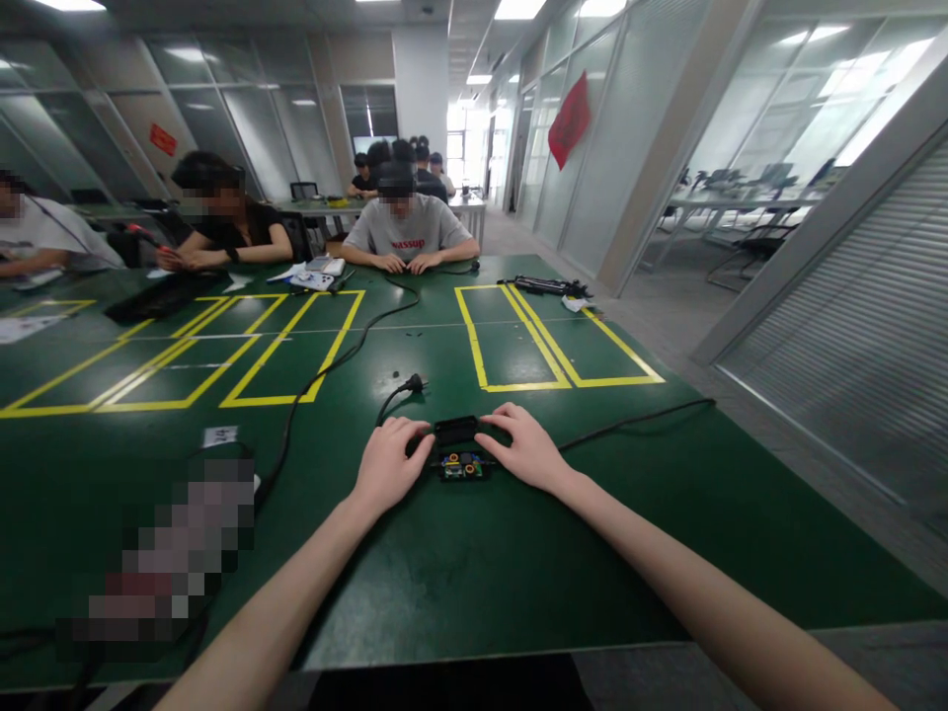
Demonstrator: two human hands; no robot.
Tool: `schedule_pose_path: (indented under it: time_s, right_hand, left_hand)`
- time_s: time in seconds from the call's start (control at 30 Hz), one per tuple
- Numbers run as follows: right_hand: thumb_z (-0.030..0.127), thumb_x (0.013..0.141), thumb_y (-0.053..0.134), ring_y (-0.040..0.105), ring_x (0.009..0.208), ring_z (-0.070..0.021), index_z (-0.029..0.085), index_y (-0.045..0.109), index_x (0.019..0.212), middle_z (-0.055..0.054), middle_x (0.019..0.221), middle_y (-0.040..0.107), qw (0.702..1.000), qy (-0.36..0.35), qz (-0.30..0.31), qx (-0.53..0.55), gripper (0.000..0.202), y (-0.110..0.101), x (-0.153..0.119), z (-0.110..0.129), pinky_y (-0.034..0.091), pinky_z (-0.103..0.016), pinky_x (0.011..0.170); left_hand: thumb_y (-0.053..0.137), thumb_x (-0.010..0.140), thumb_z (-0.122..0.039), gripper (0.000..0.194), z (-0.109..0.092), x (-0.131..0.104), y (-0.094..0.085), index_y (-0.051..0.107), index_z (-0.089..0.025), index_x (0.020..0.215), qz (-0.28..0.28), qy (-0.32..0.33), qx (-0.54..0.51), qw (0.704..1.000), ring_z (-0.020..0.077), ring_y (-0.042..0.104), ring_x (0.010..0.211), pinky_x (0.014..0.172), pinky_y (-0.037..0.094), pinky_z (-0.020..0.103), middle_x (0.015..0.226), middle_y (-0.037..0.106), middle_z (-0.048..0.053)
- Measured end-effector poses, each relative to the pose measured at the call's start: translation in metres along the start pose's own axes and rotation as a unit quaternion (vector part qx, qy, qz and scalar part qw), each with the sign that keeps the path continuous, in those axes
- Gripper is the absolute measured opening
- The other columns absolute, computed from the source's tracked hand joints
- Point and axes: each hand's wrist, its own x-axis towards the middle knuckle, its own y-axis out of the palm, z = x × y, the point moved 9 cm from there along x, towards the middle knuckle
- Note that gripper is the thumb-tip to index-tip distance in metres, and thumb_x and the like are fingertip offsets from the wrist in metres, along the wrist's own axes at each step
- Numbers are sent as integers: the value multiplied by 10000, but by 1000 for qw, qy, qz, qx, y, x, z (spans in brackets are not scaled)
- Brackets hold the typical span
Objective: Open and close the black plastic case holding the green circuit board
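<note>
A small black case half (456, 431) with a hollow inside stands between my two hands. Just nearer to me on the green table lies the other black part, holding a circuit board (463, 466) with orange ring coils and blue pieces. My left hand (392, 459) is at the left end of the case half, thumb and fingers apart around its edge. At the opposite end is my right hand (522, 446), fingertips near the case edge, thumb and fingers also parted. Whether the fingertips press on the case is too small to tell.
Beyond my left hand lies a black plug (415, 383) on its cable. A long cable (348, 351) crosses the green table (592, 553). A blurred, pixelated object (174, 543) lies at left. Several people sit across the table.
</note>
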Motion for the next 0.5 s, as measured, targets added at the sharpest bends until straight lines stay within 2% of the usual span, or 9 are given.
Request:
schedule_pose_path:
  time_s: [0.07,0.13,0.27,0.5]
  right_hand:
    - [315,872,721,653,926,-233,199,760,971,-83,990,698,1000,7,10,24,157,5,2,-2,541,-383,836]
    - [300,846,728,649,825,-202,195,747,933,-59,918,711,995,43,23,86,138,7,1,-8,541,-357,774]
    - [326,778,757,649,698,-171,179,724,867,-21,768,719,963,127,54,230,175,10,-6,-18,533,-313,682]
    - [384,717,775,682,708,-181,182,700,804,-34,769,737,943,146,28,296,233,8,-8,-16,553,-326,707]
  left_hand:
    - [651,920,-262,134,5,2,6,761,-197,961,9,-18,-12,1000,250,673,952,838,518,383,951,750,65]
    - [672,893,-254,114,8,2,9,770,-201,916,14,-35,-55,998,235,697,911,828,540,365,920,764,55]
    - [668,871,-266,128,11,0,10,771,-204,915,17,-84,-180,980,203,735,800,772,578,308,859,794,24]
    - [685,830,-300,166,14,1,2,793,-186,883,-9,-113,-224,968,207,730,768,733,561,306,834,800,35]
